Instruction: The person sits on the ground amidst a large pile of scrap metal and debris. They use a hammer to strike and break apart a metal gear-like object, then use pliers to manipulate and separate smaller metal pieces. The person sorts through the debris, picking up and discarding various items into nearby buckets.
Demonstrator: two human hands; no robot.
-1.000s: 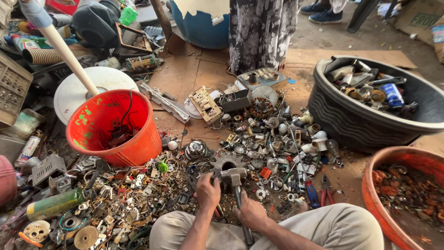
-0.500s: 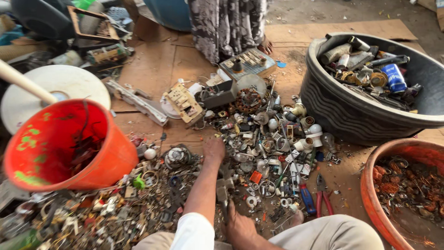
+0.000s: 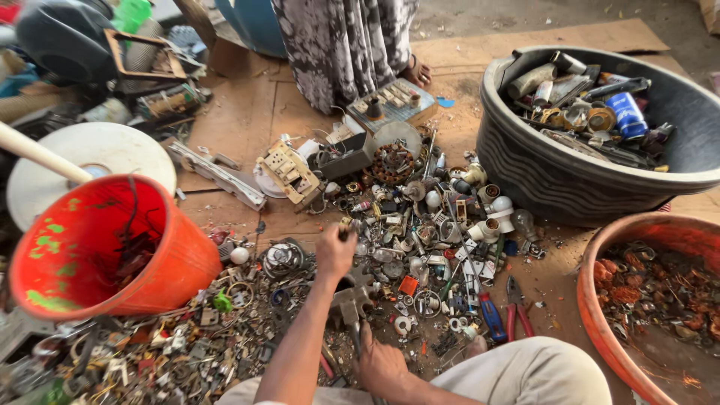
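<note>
The left hand (image 3: 334, 251) reaches into the scrap pile (image 3: 405, 247) just right of the orange bucket (image 3: 105, 255), fingers closed on a small metal piece (image 3: 346, 227) too tiny to identify, while the right hand (image 3: 381, 364) is wrapped around the handle of a hammer (image 3: 352, 304) whose grey head rests just beside the left wrist. With sharp, tangled bits of wire, sockets and bulbs packed close around, the pinched piece could snag and drag neighbours along or slip from the fingers, and a careless hammer stroke so near the forearm could strike it.
</note>
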